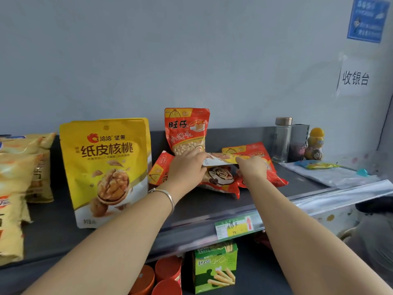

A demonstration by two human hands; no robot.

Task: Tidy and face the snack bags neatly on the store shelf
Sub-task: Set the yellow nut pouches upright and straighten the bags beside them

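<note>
On the dark shelf [204, 203], one red snack bag [187, 130] stands upright against the back wall. Several more red bags lie flat in a heap: one at the left [159, 169], one with a cartoon face [221, 179], one at the right [274, 173]. Both hands hold a bag [221, 159] lifted edge-on above the heap. My left hand [187, 167] grips its left end, and my right hand [252, 167] grips its right end. A tall yellow walnut bag [106, 167] stands to the left.
Yellow chip bags [19, 184] fill the shelf's left end. A clear bottle [281, 139], a dark box [298, 141], a yellow toy bottle [315, 143] and a flat plastic packet [331, 175] sit at the right. Below are a green biscuit box [214, 267] and red cans [168, 273].
</note>
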